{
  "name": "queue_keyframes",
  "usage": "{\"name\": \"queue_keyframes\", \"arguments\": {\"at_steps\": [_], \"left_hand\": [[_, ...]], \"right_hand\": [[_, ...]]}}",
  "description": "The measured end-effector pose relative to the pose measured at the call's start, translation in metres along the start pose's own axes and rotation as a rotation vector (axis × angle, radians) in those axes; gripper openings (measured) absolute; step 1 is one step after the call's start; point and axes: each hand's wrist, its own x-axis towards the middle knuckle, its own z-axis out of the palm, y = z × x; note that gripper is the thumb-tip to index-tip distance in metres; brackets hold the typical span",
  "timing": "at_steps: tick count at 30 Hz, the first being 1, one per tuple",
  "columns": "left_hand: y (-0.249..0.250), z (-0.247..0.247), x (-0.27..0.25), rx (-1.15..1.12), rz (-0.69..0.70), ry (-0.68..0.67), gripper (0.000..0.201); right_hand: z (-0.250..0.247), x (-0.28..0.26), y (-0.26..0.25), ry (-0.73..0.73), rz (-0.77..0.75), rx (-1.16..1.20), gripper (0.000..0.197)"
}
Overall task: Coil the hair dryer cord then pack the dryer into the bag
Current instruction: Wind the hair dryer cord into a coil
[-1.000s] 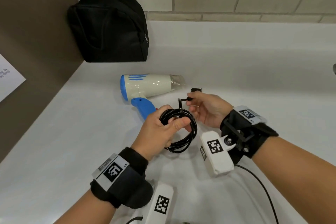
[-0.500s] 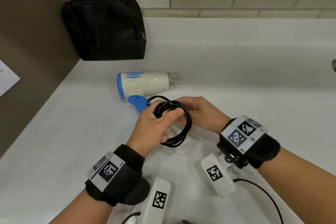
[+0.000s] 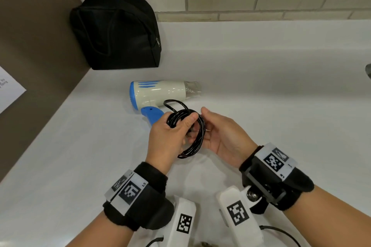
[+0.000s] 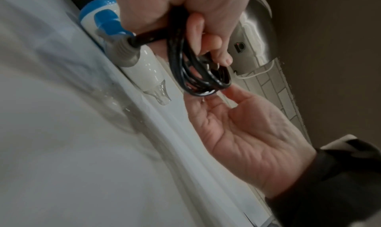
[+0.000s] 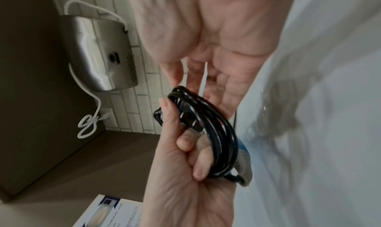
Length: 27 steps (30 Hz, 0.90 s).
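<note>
Showing on the counter (image 3: 261,90) are one hair dryer (image 3: 160,92), one coiled cord (image 3: 192,132) (several loops), one black bag (image 3: 116,32), two hands, left (image 3: 170,136) and right (image 3: 222,136), and one wall-mounted metal unit (image 5: 98,54).

The white counter (image 3: 80,156) carries the hair dryer (image 3: 160,94) and, apparently upright, the black bag (image 3: 116,32).

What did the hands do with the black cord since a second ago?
The right hand was pinching the plug out past the coil; it brought the plug in to the loops, let go, and now lies open beside the cord. The plug now sits inside the coil. The left hand kept gripping the coil. The hair dryer and the bag stayed put.
</note>
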Motion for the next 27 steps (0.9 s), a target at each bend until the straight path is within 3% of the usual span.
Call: {"name": "queue_keyframes", "arguments": {"at_steps": [4, 12, 19, 27], "left_hand": [[-0.0015, -0.0015, -0.0010, 0.019, -0.026, 0.007, 0.023], [-0.0044, -0.0043, -0.0010, 0.088, -0.145, -0.088, 0.028], [-0.0063, -0.0023, 0.0013, 0.206, -0.145, -0.148, 0.034], [-0.0031, 0.0002, 0.0006, 0.101, -0.134, -0.175, 0.028]], "right_hand": [[-0.0035, -0.0077, -0.0010, -0.099, -0.067, -0.129, 0.029], [-0.0037, -0.0085, 0.0053, -0.051, -0.112, -0.427, 0.028], [-0.0072, -0.0062, 0.0064, 0.001, -0.170, -0.515, 0.035], [-0.0013, -0.0076, 0.0061, 0.041, -0.243, -0.497, 0.036]]}}
